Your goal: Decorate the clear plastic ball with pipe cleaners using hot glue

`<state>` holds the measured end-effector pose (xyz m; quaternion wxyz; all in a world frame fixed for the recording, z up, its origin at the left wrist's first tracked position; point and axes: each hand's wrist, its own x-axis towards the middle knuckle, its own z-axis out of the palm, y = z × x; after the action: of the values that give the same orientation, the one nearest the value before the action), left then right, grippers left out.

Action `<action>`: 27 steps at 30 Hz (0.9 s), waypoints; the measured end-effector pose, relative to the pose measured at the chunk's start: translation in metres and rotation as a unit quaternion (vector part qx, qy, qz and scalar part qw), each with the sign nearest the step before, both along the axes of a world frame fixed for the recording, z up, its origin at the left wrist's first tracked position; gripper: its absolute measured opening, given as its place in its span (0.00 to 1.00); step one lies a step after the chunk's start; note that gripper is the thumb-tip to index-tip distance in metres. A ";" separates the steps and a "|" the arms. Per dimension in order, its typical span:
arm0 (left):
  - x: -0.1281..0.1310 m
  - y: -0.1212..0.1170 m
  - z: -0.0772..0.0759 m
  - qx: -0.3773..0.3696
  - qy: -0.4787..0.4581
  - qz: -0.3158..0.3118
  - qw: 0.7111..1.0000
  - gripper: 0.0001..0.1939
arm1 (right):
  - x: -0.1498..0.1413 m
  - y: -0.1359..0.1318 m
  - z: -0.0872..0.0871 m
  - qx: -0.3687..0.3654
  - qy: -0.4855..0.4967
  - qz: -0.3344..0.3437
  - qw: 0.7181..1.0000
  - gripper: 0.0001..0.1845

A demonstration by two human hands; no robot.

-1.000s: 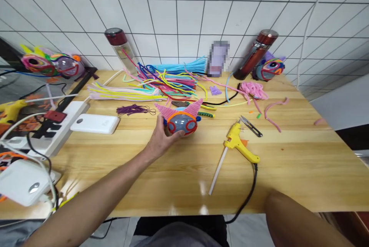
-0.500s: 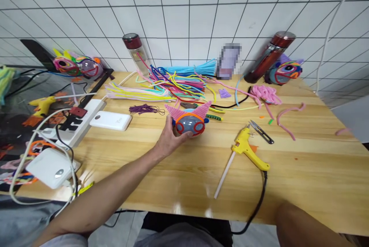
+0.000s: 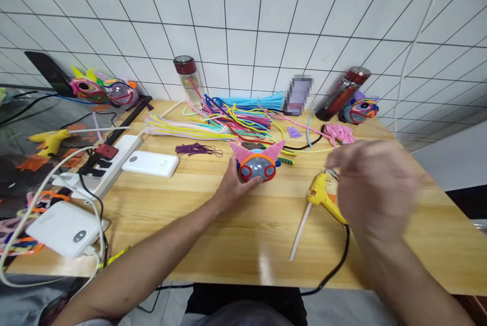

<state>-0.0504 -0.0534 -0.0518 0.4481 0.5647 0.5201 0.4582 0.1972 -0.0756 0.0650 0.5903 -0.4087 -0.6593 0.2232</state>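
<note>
My left hand (image 3: 242, 180) is closed around a clear round ornament (image 3: 259, 166), thumb across its lower front. Pink pointed ears, an orange band and red rings of pipe cleaner decorate it, with dark blue bits at the sides. Blurred by motion, my right hand (image 3: 375, 189) hangs over the right part of the table; its fingers are smeared. Just left of it lies a yellow hot glue gun (image 3: 321, 195) with a white glue stick (image 3: 300, 232) sticking out of its back. The right hand hides most of a pair of small snips (image 3: 333, 174).
Pipe cleaners (image 3: 239, 118) are heaped at the back, beside a glass bottle (image 3: 190, 82) and a phone (image 3: 299, 95). A red thermos (image 3: 344, 93) leans at the back right near another decorated ball (image 3: 358, 108). On the left are a power bank (image 3: 151, 163) and a power strip (image 3: 110, 166).
My right hand has come up from the lower right edge to above the table by the glue gun. My left hand still holds the ornament; the camera view has shifted slightly.
</note>
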 end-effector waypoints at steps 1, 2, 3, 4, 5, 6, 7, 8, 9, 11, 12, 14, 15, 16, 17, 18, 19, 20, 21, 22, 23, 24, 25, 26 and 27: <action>0.000 -0.001 0.000 0.002 0.004 0.000 1.000 0.32 | -0.006 0.002 -0.007 -0.028 0.004 -0.008 1.000 0.14; -0.001 -0.001 0.000 0.003 0.002 -0.003 1.000 0.32 | -0.012 0.005 -0.015 -0.068 -0.001 -0.014 0.998 0.17; -0.001 -0.002 0.001 0.005 -0.006 -0.007 1.000 0.32 | -0.016 0.008 -0.024 -0.123 -0.025 -0.017 0.992 0.20; -0.001 -0.003 0.001 0.006 -0.018 -0.011 1.000 0.32 | -0.019 0.011 -0.034 -0.164 -0.057 -0.009 0.985 0.22; 0.000 -0.003 0.002 0.007 -0.030 -0.015 0.999 0.33 | -0.020 0.014 -0.044 -0.197 -0.089 -0.002 0.976 0.24; 0.000 -0.004 0.002 0.007 -0.043 -0.019 0.999 0.33 | -0.020 0.016 -0.053 -0.220 -0.124 0.004 0.968 0.25; 0.000 -0.004 0.002 0.006 -0.053 -0.023 0.998 0.33 | -0.020 0.018 -0.060 -0.229 -0.155 0.003 0.961 0.26; 0.000 -0.004 0.002 0.004 -0.060 -0.025 0.998 0.33 | -0.019 0.019 -0.067 -0.229 -0.183 -0.003 0.956 0.25; 0.001 -0.004 0.002 0.001 -0.062 -0.023 0.998 0.33 | -0.019 0.020 -0.073 -0.223 -0.205 -0.011 0.953 0.24; 0.001 -0.004 0.002 -0.004 -0.058 -0.016 0.998 0.32 | -0.019 0.021 -0.083 -0.201 -0.232 -0.029 0.951 0.21; 0.001 -0.004 0.002 -0.005 -0.053 -0.012 0.998 0.32 | -0.019 0.021 -0.087 -0.193 -0.238 -0.034 0.951 0.22; 0.001 -0.004 0.003 -0.005 -0.045 -0.010 0.999 0.31 | -0.021 0.022 -0.094 -0.180 -0.239 -0.038 0.953 0.25; 0.001 -0.004 0.004 -0.004 -0.045 -0.012 0.999 0.32 | -0.022 0.022 -0.097 -0.177 -0.238 -0.035 0.954 0.27; 0.001 -0.004 0.005 -0.003 -0.048 -0.016 0.999 0.32 | -0.022 0.023 -0.100 -0.177 -0.236 -0.027 0.955 0.28; 0.001 -0.004 0.006 -0.003 -0.053 -0.022 0.998 0.33 | -0.023 0.023 -0.102 -0.179 -0.234 -0.015 0.956 0.29; 0.001 -0.004 0.007 -0.002 -0.060 -0.031 0.998 0.34 | -0.022 0.023 -0.103 -0.181 -0.232 -0.001 0.956 0.29; 0.001 -0.004 0.008 0.000 -0.066 -0.041 0.997 0.35 | -0.022 0.024 -0.104 -0.183 -0.230 0.013 0.956 0.28; 0.000 -0.005 0.009 0.004 -0.069 -0.050 0.996 0.36 | -0.021 0.024 -0.104 -0.186 -0.228 0.024 0.955 0.27; 0.000 -0.005 0.009 0.010 -0.070 -0.059 0.996 0.38 | -0.020 0.024 -0.104 -0.188 -0.227 0.033 0.955 0.25; -0.001 -0.005 0.009 0.018 -0.071 -0.066 0.995 0.38 | -0.019 0.024 -0.104 -0.189 -0.226 0.038 0.955 0.24; -0.001 -0.005 0.009 0.028 -0.074 -0.070 0.994 0.38 | -0.019 0.024 -0.104 -0.191 -0.225 0.043 0.955 0.23; -0.002 -0.005 0.009 0.037 -0.077 -0.073 0.994 0.37 | -0.018 0.023 -0.103 -0.194 -0.222 0.047 0.954 0.23; -0.002 -0.005 0.009 0.042 -0.079 -0.074 0.993 0.36 | -0.018 0.023 -0.103 -0.198 -0.218 0.052 0.954 0.24; -0.003 -0.005 0.009 0.044 -0.078 -0.073 0.993 0.34 | -0.018 0.023 -0.102 -0.202 -0.212 0.057 0.955 0.26; -0.003 -0.005 0.009 0.043 -0.073 -0.071 0.994 0.31 | -0.018 0.023 -0.102 -0.206 -0.205 0.061 0.955 0.28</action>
<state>-0.0531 -0.0582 -0.0430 0.4920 0.5835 0.4245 0.4872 0.1795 -0.0528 -0.0367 0.3305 -0.5172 -0.7299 0.3011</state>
